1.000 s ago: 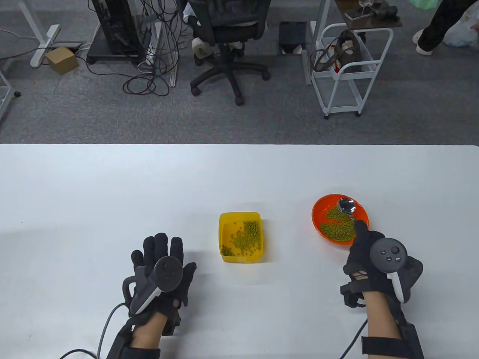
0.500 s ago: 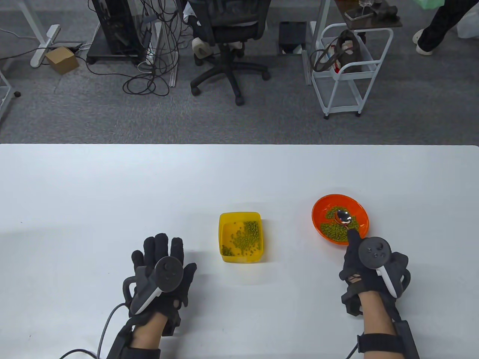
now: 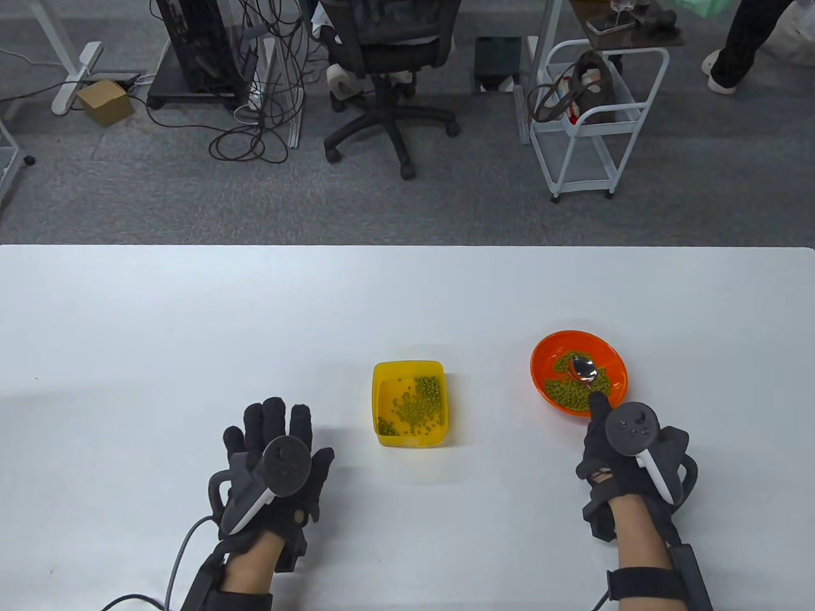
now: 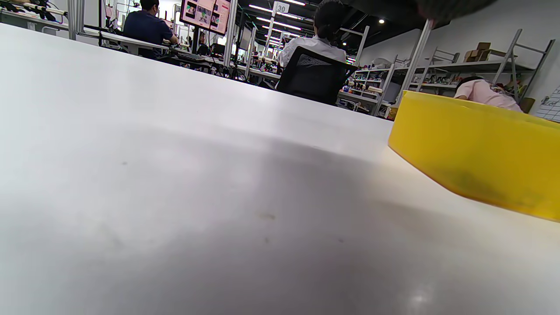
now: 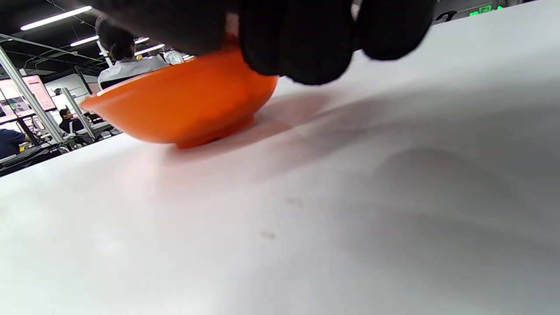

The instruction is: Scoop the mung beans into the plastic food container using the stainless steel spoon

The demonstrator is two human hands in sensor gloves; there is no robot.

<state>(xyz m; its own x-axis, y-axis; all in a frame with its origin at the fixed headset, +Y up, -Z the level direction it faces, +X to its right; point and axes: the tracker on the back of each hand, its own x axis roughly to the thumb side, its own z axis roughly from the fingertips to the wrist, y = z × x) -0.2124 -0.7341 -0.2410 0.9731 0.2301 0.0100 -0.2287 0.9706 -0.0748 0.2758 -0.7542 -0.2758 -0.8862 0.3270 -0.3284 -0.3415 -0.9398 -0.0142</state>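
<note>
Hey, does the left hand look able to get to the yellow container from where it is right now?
Probably yes. The left hand rests open on the table, and only bare tabletop lies between it and the yellow container. The right hand is off at the orange bowl.

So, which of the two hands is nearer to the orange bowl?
Right. The right hand is at the orange bowl's near rim, holding the spoon inside it. The left hand rests on the table, beyond the yellow container.
</note>
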